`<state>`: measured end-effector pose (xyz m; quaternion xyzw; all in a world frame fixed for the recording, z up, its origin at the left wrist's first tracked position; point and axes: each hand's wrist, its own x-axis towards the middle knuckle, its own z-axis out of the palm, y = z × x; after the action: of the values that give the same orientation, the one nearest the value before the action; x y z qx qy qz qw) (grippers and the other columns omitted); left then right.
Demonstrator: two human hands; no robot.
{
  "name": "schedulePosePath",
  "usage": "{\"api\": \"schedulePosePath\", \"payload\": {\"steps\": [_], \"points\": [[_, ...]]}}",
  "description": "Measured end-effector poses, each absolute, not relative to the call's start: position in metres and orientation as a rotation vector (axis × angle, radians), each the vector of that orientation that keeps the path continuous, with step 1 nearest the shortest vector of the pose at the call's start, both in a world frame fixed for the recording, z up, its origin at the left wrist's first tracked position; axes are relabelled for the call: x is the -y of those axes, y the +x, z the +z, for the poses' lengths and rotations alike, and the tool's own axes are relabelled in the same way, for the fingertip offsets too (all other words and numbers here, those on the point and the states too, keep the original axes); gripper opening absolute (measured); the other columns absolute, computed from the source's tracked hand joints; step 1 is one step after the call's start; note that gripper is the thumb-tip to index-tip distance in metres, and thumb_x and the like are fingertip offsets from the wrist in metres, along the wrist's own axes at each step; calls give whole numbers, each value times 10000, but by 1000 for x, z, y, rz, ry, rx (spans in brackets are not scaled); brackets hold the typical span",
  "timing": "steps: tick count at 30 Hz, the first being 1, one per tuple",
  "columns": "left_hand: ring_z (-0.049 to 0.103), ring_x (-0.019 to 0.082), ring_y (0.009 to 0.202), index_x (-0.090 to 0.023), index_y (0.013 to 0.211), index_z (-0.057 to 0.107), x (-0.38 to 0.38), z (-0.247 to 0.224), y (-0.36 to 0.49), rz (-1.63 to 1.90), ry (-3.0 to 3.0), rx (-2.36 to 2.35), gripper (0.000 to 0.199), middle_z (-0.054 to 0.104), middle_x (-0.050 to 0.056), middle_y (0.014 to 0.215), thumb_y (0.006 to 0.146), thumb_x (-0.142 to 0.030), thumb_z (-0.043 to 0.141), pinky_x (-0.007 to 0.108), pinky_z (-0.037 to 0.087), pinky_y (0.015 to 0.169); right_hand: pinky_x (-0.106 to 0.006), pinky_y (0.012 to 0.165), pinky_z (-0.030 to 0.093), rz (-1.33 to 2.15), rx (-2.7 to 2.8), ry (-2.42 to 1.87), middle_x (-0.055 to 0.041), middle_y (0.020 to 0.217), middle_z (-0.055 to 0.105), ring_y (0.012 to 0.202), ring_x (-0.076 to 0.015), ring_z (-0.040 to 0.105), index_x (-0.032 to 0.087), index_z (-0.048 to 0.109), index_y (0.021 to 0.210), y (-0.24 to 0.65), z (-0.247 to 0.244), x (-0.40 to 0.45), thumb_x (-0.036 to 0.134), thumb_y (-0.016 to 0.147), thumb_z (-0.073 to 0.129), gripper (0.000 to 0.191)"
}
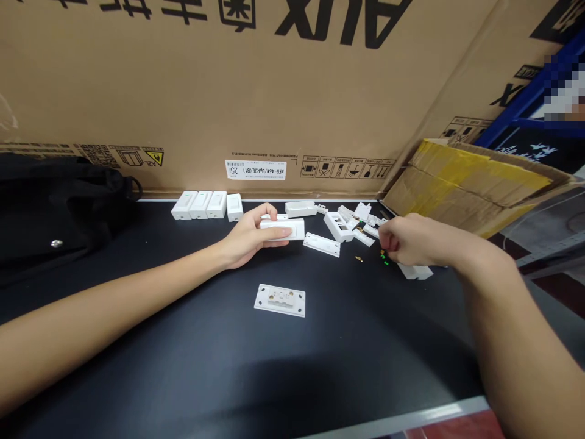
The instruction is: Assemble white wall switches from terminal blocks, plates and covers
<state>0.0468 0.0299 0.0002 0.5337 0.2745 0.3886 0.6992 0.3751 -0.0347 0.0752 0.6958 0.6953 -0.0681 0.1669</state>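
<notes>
My left hand [253,239] is closed around a white switch housing [292,230], thumb along its face, held just above the black tabletop. On the right, my right hand [406,239] has its fingers pinched together, pointing down at small green pieces [384,258]; what they hold, if anything, is hidden. A white block-shaped part [415,271] lies partly behind that wrist. Between the hands are a flat white plate [322,244], an open white frame [339,227] and a tiny brass piece [359,259]. Nearer me lies a white base plate [280,300] with a terminal block and brass screws.
Several white switches [198,205] stand in a row at the back left. A black bag [55,213] lies at far left. A large cardboard box [205,91] walls off the back, and a smaller yellow-taped carton [470,180] stands at right. Loose white parts [363,211] lie near it.
</notes>
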Motion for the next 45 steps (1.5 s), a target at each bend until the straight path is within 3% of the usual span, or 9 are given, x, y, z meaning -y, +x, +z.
{"api": "schedulePosePath", "payload": {"steps": [14, 21, 25, 29, 34, 39, 45], "points": [[735, 168, 937, -200, 863, 467, -29, 0, 48, 858, 1200, -631, 500, 707, -4, 928, 695, -257, 935, 293, 636, 830, -306, 547, 354, -95, -1921, 1978, -60, 792, 673, 645, -208, 593, 223, 698, 821, 360, 68, 32, 86, 618, 636, 253], [716, 166, 987, -200, 985, 635, -31, -3, 47, 824, 1259, -617, 359, 722, 20, 985, 754, -277, 898, 316, 630, 896, -299, 564, 353, -83, -1982, 1924, -59, 845, 698, 720, -209, 614, 222, 685, 864, 355, 69, 33, 108, 607, 621, 288], [697, 164, 1031, -209, 1042, 701, -30, -4, 48, 844, 1266, -589, 329, 711, 20, 1039, 765, -247, 872, 335, 616, 956, -295, 563, 344, 39, -2119, 1949, -45, 785, 688, 675, -190, 587, 223, 637, 807, 344, 73, 35, 147, 660, 613, 167], [676, 162, 1066, -210, 1117, 727, -27, -5, 50, 844, 1301, -564, 352, 708, 39, 1134, 796, -273, 858, 350, 595, 1000, -287, 624, 428, -79, -2621, 1932, -7, 700, 679, 637, -156, 591, 218, 606, 730, 317, 78, 41, 143, 702, 603, 80], [678, 198, 1117, -212, 1204, 731, -26, -7, 51, 844, 1384, -521, 398, 704, 65, 1226, 834, -316, 835, 382, 580, 1024, -276, 673, 526, -374, -3190, 1944, 1, 754, 721, 658, -145, 651, 216, 658, 827, 276, 63, 48, 163, 766, 624, 88], [635, 262, 1275, -225, 1315, 707, -25, -5, 48, 841, 1616, -533, 469, 671, 91, 1395, 875, -359, 801, 414, 498, 1125, -280, 667, 567, -613, -3331, 1995, 0, 746, 695, 648, -140, 651, 213, 645, 841, 257, 39, 43, 160, 790, 636, 74], [601, 288, 1355, -228, 1345, 696, -24, -4, 48, 822, 1657, -479, 481, 649, 100, 1455, 888, -348, 783, 432, 449, 1175, -314, 710, 588, -594, -3286, 2172, -18, 783, 726, 690, -164, 674, 214, 668, 845, 260, 34, 38, 188, 797, 673, 55]]}}
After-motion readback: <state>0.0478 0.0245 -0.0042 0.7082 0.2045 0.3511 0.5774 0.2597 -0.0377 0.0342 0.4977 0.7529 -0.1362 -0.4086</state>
